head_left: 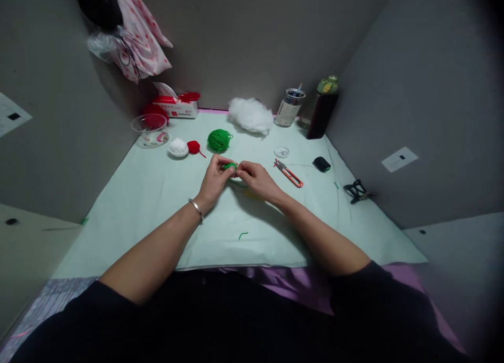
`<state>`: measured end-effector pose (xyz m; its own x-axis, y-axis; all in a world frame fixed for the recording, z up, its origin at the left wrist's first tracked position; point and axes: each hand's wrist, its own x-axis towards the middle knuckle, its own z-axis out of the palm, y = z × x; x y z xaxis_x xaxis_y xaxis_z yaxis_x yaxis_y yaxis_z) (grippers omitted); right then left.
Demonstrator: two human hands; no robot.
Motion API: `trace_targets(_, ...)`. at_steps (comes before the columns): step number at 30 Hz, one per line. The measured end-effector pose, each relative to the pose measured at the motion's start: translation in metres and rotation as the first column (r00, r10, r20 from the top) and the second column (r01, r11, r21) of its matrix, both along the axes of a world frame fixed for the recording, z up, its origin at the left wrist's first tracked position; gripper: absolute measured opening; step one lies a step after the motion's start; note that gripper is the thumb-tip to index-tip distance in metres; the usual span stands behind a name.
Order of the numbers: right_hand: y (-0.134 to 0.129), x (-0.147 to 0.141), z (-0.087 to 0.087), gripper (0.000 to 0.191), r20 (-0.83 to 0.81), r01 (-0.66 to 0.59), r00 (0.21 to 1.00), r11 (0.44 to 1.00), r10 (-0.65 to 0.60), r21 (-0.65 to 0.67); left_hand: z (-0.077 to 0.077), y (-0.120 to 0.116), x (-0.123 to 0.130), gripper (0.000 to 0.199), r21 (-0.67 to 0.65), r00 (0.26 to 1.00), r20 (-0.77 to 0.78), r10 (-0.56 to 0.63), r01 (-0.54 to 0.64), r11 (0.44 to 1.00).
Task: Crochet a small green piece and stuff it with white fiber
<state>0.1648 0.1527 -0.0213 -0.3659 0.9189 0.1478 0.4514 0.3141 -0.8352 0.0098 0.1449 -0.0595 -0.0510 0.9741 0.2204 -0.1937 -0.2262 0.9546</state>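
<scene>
Over the middle of the table, my left hand (214, 179) pinches a small green yarn piece (230, 166). My right hand (255, 178) meets it from the right, thumb and fingers closed together at the piece's edge; whatever is between those fingertips is too small to make out. Just beyond my hands sits a green yarn ball (219, 141). A small red yarn ball (193, 147) and a white yarn ball (178, 147) lie to its left. Orange-handled thread snips (289, 174) rest right of my right hand. Nearer me lies a green yarn scrap (243, 235).
White stuffing (251, 116), a jar of tools (290, 108), a bottle (327, 87) and a dark phone-like slab (323, 116) line the back. At left are a tissue box (183, 108) and a clear tub (150, 134). A black claw clip (357, 191) lies far right. Grey partitions enclose the table.
</scene>
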Motion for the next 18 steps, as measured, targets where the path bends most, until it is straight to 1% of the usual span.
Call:
trace_targets(5,-0.011,-0.014,0.001,0.017,0.043,0.013,0.999,1.000,-0.014,0.020,-0.004,0.006,0.001,0.021,-0.055,0.990,-0.024,0.142,-0.143,0.988)
trace_targets(8,-0.014,-0.020,-0.002,0.017,0.039,0.028,0.999,1.000,-0.029,0.008,-0.007,0.006,0.001,0.018,-0.117,0.986,-0.004,0.166,-0.165,0.979)
trace_targets(12,-0.013,-0.018,-0.007,0.021,0.014,0.081,0.997,0.997,-0.081,-0.012,-0.005,0.002,0.001,0.015,-0.185,0.990,0.059,0.130,-0.117,0.976)
trace_targets(15,-0.008,-0.013,-0.010,0.027,-0.032,0.108,0.994,0.994,-0.109,-0.032,0.002,-0.003,0.003,0.014,-0.212,0.992,0.113,0.063,-0.037,0.977)
trace_targets(18,0.000,-0.006,-0.011,0.039,-0.089,0.106,0.990,0.992,-0.112,-0.063,0.010,-0.008,0.004,0.015,-0.214,0.987,0.161,-0.017,0.051,0.976)
